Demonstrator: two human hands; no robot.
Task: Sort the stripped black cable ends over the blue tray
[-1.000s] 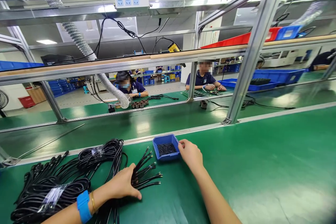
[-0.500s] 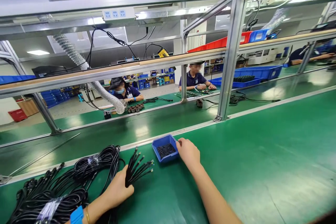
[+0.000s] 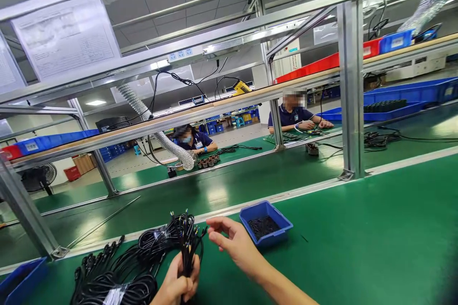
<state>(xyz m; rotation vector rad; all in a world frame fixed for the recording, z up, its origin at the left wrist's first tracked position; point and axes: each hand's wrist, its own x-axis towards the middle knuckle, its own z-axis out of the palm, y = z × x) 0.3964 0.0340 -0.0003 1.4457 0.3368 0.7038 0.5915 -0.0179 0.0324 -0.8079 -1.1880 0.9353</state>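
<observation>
My left hand (image 3: 181, 279) is closed around a bunch of black cables (image 3: 186, 248). Their ends point upward, with small coloured wire tips showing. My right hand (image 3: 234, 245) is just to the right of these ends, thumb and fingers apart, with nothing visible between them. Behind its wrist is a blue bin (image 3: 284, 231) containing many thin, short black pieces (image 3: 263, 226). Coiled black cables (image 3: 123, 286), bound with clear wrap, lie to the left of my left hand.
A metal post (image 3: 350, 81) rises from the rail behind the green bench (image 3: 375, 228). A thin rod (image 3: 103, 221) lies beyond the rail. Another blue bin (image 3: 23, 279) is at the lower left. Two co-workers sit across the bench, near blue trays (image 3: 418, 105).
My right hand has left the bin's rim and come over to the cable ends. The cable bunch in my left hand has turned from slanting right to upright. The view has shifted left.
</observation>
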